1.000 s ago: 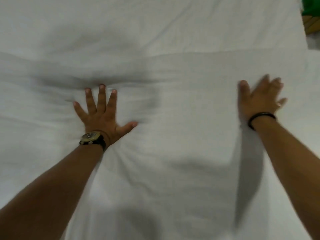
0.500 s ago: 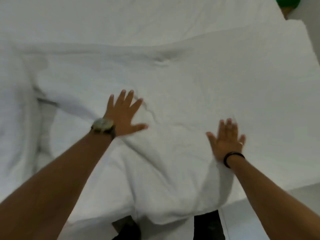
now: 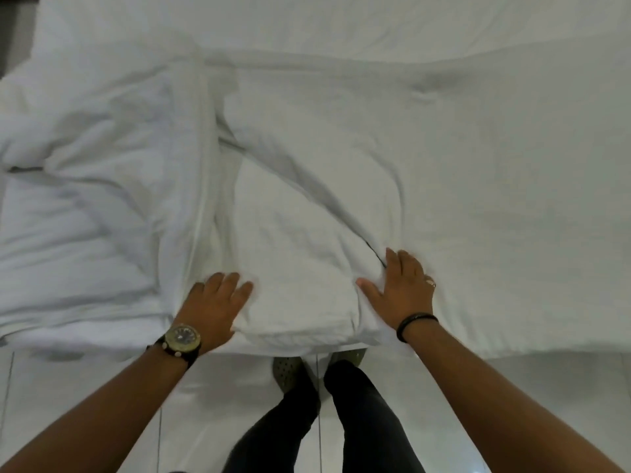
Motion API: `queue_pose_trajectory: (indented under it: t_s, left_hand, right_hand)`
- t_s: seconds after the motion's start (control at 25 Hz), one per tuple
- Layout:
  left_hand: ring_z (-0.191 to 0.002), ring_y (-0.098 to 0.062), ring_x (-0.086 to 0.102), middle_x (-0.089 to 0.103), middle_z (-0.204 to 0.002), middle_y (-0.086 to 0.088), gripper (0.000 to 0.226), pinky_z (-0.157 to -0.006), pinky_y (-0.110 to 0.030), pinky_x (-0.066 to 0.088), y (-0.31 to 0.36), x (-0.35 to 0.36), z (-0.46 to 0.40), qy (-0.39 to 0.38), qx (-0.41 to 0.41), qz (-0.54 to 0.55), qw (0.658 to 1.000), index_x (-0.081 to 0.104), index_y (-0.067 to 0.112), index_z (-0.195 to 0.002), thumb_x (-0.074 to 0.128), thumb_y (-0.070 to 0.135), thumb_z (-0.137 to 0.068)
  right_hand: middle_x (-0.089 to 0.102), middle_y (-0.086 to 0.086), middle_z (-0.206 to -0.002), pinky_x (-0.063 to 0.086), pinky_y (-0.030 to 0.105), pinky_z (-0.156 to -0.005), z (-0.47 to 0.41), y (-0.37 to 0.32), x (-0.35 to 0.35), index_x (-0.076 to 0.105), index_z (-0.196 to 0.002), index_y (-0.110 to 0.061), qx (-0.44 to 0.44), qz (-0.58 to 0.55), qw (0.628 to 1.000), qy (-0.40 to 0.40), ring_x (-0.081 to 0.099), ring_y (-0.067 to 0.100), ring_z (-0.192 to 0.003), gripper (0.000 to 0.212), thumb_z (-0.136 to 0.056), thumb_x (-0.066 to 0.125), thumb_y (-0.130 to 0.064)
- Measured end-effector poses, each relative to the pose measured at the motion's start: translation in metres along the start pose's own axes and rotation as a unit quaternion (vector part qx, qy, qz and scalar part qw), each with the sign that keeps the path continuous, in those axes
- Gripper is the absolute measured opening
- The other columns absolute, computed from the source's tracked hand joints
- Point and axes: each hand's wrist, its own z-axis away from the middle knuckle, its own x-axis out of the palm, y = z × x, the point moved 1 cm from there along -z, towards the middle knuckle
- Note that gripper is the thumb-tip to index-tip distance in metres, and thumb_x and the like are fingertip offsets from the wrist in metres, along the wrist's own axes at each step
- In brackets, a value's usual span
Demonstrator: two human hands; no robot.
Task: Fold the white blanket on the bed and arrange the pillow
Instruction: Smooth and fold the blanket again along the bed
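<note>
Left hand [image 3: 214,306], right hand [image 3: 400,291], flat on blanket [image 3: 300,213]

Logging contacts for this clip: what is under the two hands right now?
Both the left hand and right hand rest palm-down on the white blanket at the bed's near edge, fingers roughly straight. Whatever lies beneath that bunched blanket is covered and cannot be seen.

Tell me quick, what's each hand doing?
Left hand: open, pressing flat on the white blanket.
Right hand: open, pressing flat on it too.
</note>
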Motion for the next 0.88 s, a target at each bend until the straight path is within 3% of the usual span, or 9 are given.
queue_pose_trajectory:
  t_s: [0.08,0.12,0.24,0.36,0.48,0.6,0.68,0.76,0.88]
  left_hand:
    - [-0.058,-0.035,0.060,0.064,-0.077,-0.015,0.054,-0.047,-0.040,0.050,-0.018,-0.015,0.007,0.067,-0.009,-0.012,0.998,0.063,0.009,-0.091,0.083,0.006,-0.042]
    - [-0.052,-0.032,0.056,0.060,-0.069,-0.013,0.043,-0.045,-0.036,0.046,-0.030,-0.017,0.020,0.087,-0.004,-0.013,0.996,0.064,0.010,-0.081,0.080,0.001,-0.042]
    - [-0.050,-0.030,0.053,0.057,-0.065,-0.009,0.044,-0.045,-0.031,0.040,-0.058,0.010,0.081,0.087,0.008,0.014,0.996,0.062,0.013,-0.074,0.078,0.001,-0.035]
    - [-0.050,-0.029,0.055,0.059,-0.065,-0.007,0.055,-0.042,-0.033,0.049,-0.040,0.054,0.108,-0.020,-0.030,0.057,0.998,0.062,0.014,-0.078,0.082,0.005,-0.028]
    - [-0.074,-0.033,0.066,0.066,-0.090,-0.008,0.066,-0.064,-0.040,0.057,-0.035,0.058,0.093,-0.122,-0.040,0.116,0.985,0.056,0.017,-0.105,0.084,0.034,-0.047]
    - [-0.107,-0.029,0.059,0.058,-0.119,-0.002,0.086,-0.089,-0.038,0.048,-0.032,0.033,0.069,-0.096,-0.045,0.160,0.981,0.055,0.021,-0.122,0.049,0.084,-0.065]
    - [-0.115,-0.037,0.058,0.060,-0.128,-0.013,0.087,-0.095,-0.046,0.047,-0.005,0.014,0.040,0.033,-0.013,0.171,0.985,0.059,0.014,-0.126,0.034,0.082,-0.079]
    - [-0.133,-0.040,0.046,0.050,-0.144,-0.020,0.076,-0.105,-0.050,0.039,0.008,0.007,0.005,0.110,-0.013,0.174,0.979,0.052,0.011,-0.137,0.038,0.067,-0.089]
    - [-0.151,-0.031,0.009,0.010,-0.164,-0.010,0.090,-0.119,-0.048,0.009,-0.020,0.031,-0.014,0.092,-0.096,0.171,0.976,0.020,0.020,-0.155,0.032,0.075,-0.084]
  right_hand:
    - [0.037,0.015,-0.148,0.035,0.058,-0.100,-0.003,0.001,0.001,0.033,-0.147,-0.015,-0.010,0.026,0.999,0.026,0.035,0.035,-0.133,0.100,-0.075,0.031,-0.084]
    - [0.036,0.014,-0.148,0.034,0.058,-0.101,-0.003,0.001,0.001,0.033,-0.147,-0.016,-0.011,0.030,0.999,0.025,0.033,0.035,-0.134,0.100,-0.075,0.028,-0.086]
    - [0.019,0.014,-0.160,0.015,0.062,-0.112,0.001,0.007,0.005,0.022,-0.153,-0.022,-0.031,0.074,0.997,0.000,0.012,0.035,-0.147,0.101,-0.075,0.009,-0.086]
    - [-0.008,0.013,-0.164,0.001,0.066,-0.114,0.015,0.009,0.028,0.000,-0.156,-0.022,-0.034,0.131,0.990,-0.030,-0.011,0.036,-0.149,0.097,-0.078,-0.004,-0.080]
    - [-0.010,0.015,-0.163,0.001,0.068,-0.114,0.019,0.004,0.038,-0.002,-0.156,-0.018,-0.010,0.127,0.992,-0.016,-0.012,0.038,-0.149,0.100,-0.077,-0.011,-0.079]
    - [-0.001,0.019,-0.163,0.005,0.069,-0.113,0.022,-0.026,0.041,0.008,-0.156,-0.015,-0.021,0.083,0.996,0.012,-0.004,0.041,-0.149,0.104,-0.077,-0.009,-0.081]
    - [0.006,0.019,-0.163,0.005,0.069,-0.113,0.027,-0.076,0.050,0.018,-0.155,-0.015,-0.090,0.046,0.995,0.027,0.004,0.041,-0.149,0.096,-0.084,-0.002,-0.077]
    - [0.010,0.015,-0.163,0.001,0.066,-0.114,0.028,-0.124,0.064,0.024,-0.154,-0.018,-0.169,0.021,0.985,0.036,0.006,0.038,-0.150,0.085,-0.090,0.005,-0.071]
    - [0.019,0.007,-0.161,0.008,0.065,-0.113,0.006,-0.102,0.073,0.030,-0.150,-0.022,-0.223,0.053,0.970,0.076,0.016,0.029,-0.148,0.075,-0.094,0.010,-0.068]
